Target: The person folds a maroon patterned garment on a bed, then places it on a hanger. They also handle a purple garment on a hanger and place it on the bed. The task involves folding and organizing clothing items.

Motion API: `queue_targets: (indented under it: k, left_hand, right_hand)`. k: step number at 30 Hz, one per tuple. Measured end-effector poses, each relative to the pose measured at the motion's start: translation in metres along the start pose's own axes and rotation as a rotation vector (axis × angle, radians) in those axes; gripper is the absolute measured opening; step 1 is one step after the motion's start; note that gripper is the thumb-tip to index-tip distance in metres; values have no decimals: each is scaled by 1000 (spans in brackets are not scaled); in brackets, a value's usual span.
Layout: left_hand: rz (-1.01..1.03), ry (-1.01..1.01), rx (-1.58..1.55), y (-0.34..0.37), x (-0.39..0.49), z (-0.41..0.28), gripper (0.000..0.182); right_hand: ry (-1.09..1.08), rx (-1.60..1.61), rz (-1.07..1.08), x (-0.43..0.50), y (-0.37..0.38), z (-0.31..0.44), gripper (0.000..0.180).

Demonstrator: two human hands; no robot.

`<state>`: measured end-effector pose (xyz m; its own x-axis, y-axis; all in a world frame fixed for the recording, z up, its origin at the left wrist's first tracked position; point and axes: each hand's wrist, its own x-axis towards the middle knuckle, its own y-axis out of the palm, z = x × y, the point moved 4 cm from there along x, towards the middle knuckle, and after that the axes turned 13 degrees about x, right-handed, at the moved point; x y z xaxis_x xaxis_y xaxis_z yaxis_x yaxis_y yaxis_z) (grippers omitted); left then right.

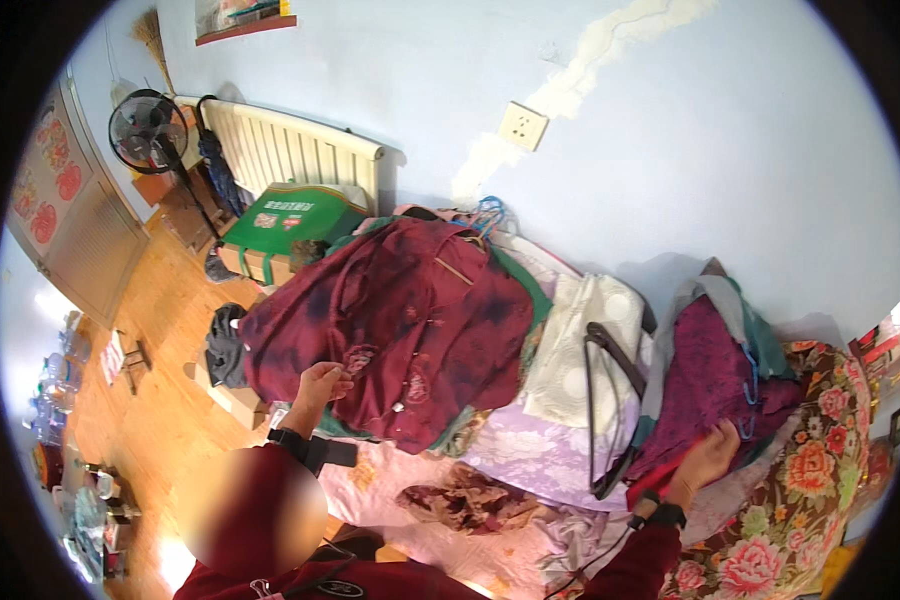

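A maroon patterned shirt (390, 330) is spread out before me, with part of a hanger showing at its neck. Over its near left part is my left hand (324, 386), fingers loosely bent; whether they pinch the fabric is unclear. My right hand (709, 456) is at the lower edge of a purple garment (709, 375), close to a blue hanger (751, 394). Red cloth (656, 480) lies under that hand, and its grip cannot be made out. Between the hands, a black hanger (591, 405) lies across a white quilted cloth (562, 352) and a lilac floral cloth (525, 442).
A pink bed cover (375, 472) holds a crumpled brown garment (472, 499). To the right is brown floral bedding (810, 480). A green bag (292, 217), a radiator (292, 142) and a standing fan (150, 135) are at the back left. Plastic bottles (56, 382) line the far left.
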<state>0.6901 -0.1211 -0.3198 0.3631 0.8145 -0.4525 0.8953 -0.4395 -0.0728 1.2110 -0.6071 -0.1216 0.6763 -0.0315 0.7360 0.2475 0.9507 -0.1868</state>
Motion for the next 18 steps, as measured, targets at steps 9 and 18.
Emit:
queue_targets:
  k: [9,18]
  left_hand:
    - [62,-25,55,-82,-58,45,24]
    - [-129,-192,-69,-145,-104,111,20]
  right_hand:
    - [-268,61,796,-158,359,123,34]
    - [-349,-295,823,-156,442,157,39]
